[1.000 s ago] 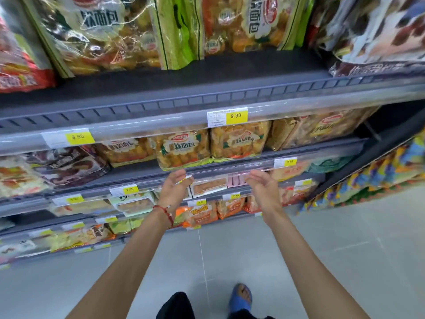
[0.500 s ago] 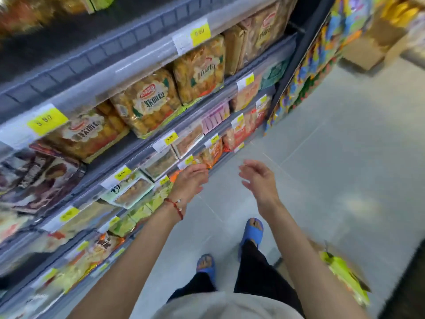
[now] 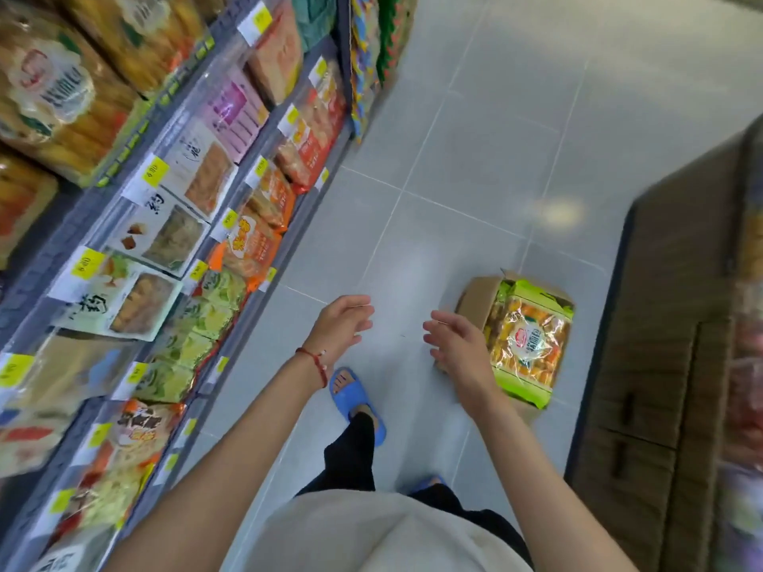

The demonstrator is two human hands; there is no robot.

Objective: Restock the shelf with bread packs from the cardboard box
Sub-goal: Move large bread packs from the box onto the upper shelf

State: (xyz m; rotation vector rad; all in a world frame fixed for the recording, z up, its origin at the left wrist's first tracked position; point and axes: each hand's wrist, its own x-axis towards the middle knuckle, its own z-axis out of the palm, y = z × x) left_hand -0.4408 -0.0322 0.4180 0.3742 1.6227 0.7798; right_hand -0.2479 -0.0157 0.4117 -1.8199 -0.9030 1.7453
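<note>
Floor open between shelf and cardboard box holding bread pack; my left hand, right hand empty, fingers loosely spread.

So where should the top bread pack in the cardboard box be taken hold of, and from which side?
Probably from above: the bread pack lies flat, face up, in the open cardboard box, whose walls block its sides. Pinch the green sealed ends rather than the soft, bulging middle. The right hand is nearest, open and empty.
</note>
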